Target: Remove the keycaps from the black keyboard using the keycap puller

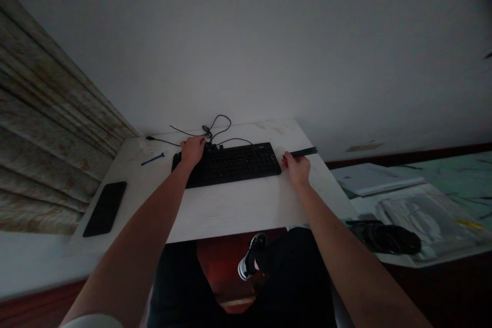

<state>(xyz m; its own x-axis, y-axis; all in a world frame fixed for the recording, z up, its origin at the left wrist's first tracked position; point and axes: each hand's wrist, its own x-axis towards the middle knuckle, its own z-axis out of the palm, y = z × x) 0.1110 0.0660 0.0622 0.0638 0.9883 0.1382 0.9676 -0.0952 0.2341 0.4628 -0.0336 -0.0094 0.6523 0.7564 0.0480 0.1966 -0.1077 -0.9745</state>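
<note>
A black keyboard (238,165) lies slightly angled on the white desk. My left hand (192,149) is at its upper left part, fingers bent over the far edge and closed on it; their undersides are hidden. Close to those fingertips, small dark pieces (220,147) sit along the keyboard's far edge, too dim to name. Just beyond the keyboard's right end, my right hand (297,168) is closed around a slim black brush-like tool (304,152), which points right. A thin black cable (221,116) is looped and bundled behind the keyboard.
A small blue tool (152,159) and a black phone (105,209) lie on the desk's left side. Curtains (46,128) hang at left, and a wall (246,51) rises behind. On a lower surface at right are papers (376,178) and a black bundle (390,238).
</note>
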